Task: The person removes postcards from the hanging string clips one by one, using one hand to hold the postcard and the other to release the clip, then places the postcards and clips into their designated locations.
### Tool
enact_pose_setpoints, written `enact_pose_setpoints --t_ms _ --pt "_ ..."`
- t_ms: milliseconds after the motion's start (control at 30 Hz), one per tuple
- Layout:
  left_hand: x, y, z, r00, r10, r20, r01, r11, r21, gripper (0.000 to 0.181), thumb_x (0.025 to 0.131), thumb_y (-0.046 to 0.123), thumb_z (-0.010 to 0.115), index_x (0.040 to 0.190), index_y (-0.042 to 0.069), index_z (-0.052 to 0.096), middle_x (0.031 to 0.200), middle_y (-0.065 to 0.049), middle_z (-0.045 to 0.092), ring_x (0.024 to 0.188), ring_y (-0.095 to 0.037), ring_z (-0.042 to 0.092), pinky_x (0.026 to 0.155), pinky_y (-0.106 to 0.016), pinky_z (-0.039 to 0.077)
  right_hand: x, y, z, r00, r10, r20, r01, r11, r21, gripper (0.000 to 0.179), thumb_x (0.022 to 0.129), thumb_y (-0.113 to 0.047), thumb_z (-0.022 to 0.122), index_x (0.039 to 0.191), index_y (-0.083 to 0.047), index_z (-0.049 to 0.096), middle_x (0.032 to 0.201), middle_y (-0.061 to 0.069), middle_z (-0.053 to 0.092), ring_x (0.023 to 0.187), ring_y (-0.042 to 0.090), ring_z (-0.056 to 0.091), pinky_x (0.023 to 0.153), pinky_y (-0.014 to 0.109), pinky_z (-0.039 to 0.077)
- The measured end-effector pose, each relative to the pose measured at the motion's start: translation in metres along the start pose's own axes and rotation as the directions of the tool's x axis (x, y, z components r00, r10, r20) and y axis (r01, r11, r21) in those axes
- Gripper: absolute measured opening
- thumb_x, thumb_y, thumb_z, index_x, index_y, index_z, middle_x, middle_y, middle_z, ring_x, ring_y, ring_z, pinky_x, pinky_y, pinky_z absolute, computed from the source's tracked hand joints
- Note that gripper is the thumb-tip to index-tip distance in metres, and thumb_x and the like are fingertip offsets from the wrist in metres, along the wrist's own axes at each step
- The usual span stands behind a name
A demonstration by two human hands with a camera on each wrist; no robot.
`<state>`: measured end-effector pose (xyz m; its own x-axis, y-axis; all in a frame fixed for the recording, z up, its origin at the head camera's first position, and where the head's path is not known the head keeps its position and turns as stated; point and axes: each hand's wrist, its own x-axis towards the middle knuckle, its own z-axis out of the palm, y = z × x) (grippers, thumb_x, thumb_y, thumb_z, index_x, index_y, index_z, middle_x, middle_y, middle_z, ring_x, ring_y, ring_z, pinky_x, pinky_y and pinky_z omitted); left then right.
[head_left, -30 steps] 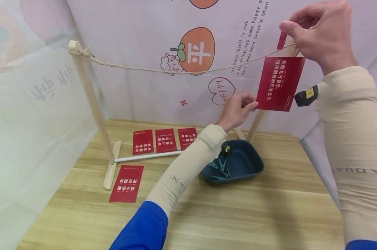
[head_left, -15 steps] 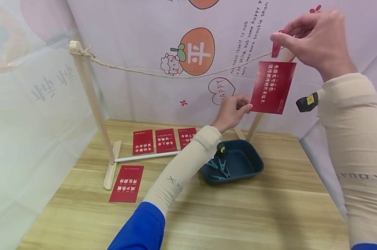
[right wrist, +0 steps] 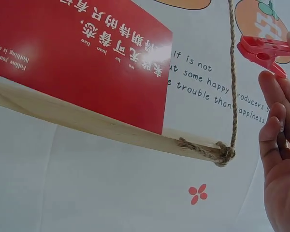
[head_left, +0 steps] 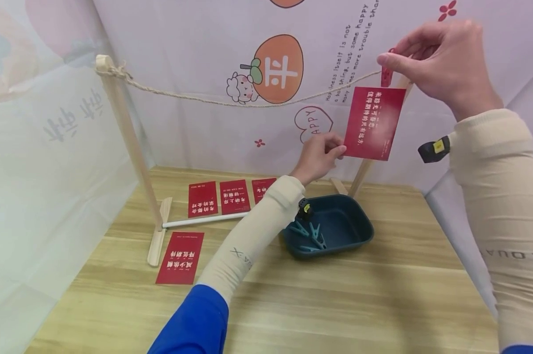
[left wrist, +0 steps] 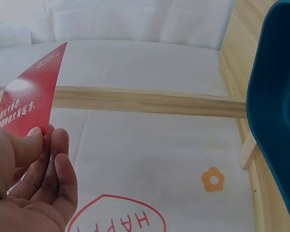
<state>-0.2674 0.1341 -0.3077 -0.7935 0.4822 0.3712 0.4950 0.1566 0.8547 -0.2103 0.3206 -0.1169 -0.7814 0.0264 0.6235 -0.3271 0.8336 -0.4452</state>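
Observation:
My left hand pinches a red card with white lettering by its lower left corner, thumb on its printed face in the left wrist view. The card hangs upright in front of the twine, near its right end. My right hand pinches a red clothespin by its handles, above the card's top edge. In the right wrist view the clothespin lies beside the twine, with a gap between it and the card.
Wooden posts carry the twine, with a white rod low between them. A dark blue bin holds several teal clothespins. More red cards lie on the table, one red card at the left front.
Both hands have moved left, carrying the card and the red clothespin along the twine. The clothespin has also come down, closer to the card's top edge in the head view.

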Motion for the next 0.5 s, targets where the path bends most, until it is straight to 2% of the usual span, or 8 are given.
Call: enact_pose_setpoints --t_ms 267,500 --pt "-0.003 -0.001 -0.001 0.998 -0.058 -0.012 0.057 0.997 -0.054 0.016 0.102 0.015 0.070 0.115 0.007 0.073 0.106 -0.007 0.075 0.093 -0.016 0.071 0.078 -0.015 0.061 -0.008 0.006 0.003 1.000 0.022 0.009 -0.022 0.999 0.046 0.037 0.091 -0.036 0.083 0.119 -0.011 0.080 0.085 -0.034 0.064 0.076 -0.007 0.060 0.076 0.005 0.046" --pt "-0.005 0.002 -0.005 0.997 -0.078 -0.010 0.078 0.996 -0.052 0.016 0.103 0.015 0.068 0.115 0.007 0.073 0.104 -0.007 0.075 0.094 -0.019 0.073 0.077 -0.017 0.063 -0.013 0.010 0.005 1.000 0.023 -0.002 -0.023 1.000 -0.019 0.043 0.091 -0.042 0.082 0.119 -0.009 0.080 0.084 -0.038 0.060 0.080 -0.008 0.056 0.075 0.010 0.043"
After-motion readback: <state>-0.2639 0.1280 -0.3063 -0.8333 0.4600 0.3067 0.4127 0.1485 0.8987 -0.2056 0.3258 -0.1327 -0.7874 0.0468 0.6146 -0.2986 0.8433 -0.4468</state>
